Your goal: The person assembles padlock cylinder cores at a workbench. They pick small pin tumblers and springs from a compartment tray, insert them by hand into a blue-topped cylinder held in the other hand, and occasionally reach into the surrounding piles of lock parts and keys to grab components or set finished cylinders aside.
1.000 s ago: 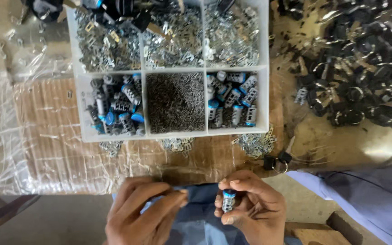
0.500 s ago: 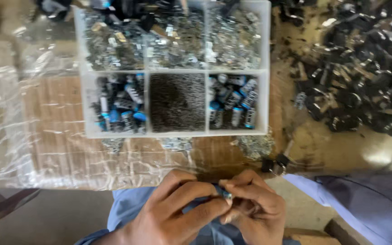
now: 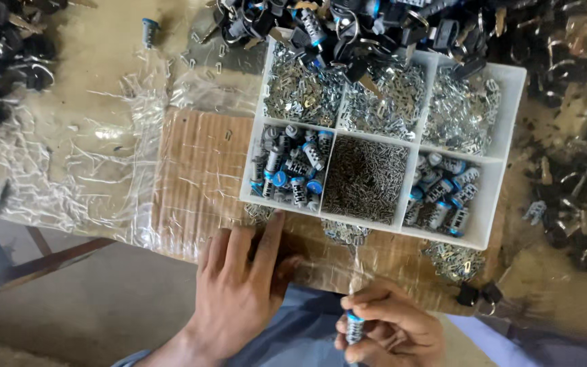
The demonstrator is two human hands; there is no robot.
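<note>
Lock cylinder, silver with a blue collar, sits upright in our right hand, fingers closed around it, just below the near edge of the white divided tray. Our left hand lies flat and open on the worktop, fingertips near the tray's near-left corner, holding nothing. We note six compartments: metal clips in the far three, more blue-collared cylinders in the near-left and near-right, fine dark pins in the near-middle. Corrugated cardboard under crinkled clear plastic film covers the worktop left of the tray. Black parts are heaped beyond the tray. Bare floor shows below the worktop edge.
</note>
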